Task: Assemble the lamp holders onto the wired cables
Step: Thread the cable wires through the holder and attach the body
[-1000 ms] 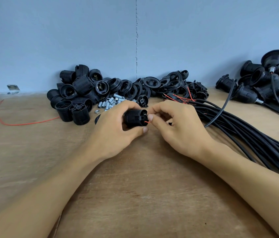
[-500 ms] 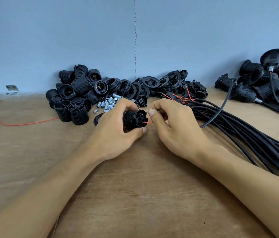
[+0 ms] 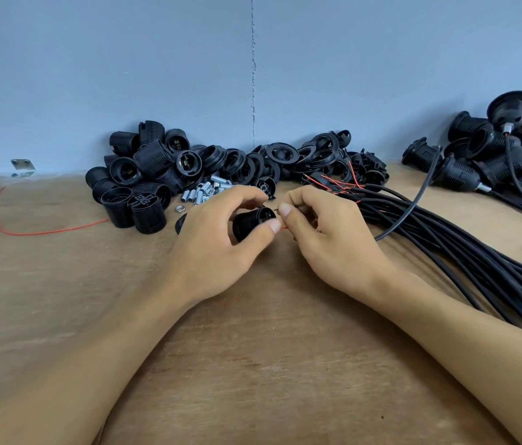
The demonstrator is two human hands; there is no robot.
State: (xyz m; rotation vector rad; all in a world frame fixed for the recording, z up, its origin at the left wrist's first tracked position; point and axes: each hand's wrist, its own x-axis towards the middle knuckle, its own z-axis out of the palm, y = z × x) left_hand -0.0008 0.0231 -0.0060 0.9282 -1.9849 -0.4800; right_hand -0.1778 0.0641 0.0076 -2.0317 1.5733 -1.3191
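My left hand grips a black ribbed lamp holder just above the wooden table, its open end turned right. My right hand pinches thin wire ends between thumb and forefinger right at that end. A short red wire tip shows between the two hands. A black cable runs from behind my right hand up and away to the right. The rest of the wire inside my right hand is hidden.
Loose black lamp holders and rings lie heaped at the wall, with small metal sleeves before them. A bundle of black cables fans out to the right. Assembled holders sit far right. A stray red wire lies left.
Both hands stay together at the holder. My right hand's fingertips have shifted slightly at the holder's end, and the holder has turned a little in my left hand.
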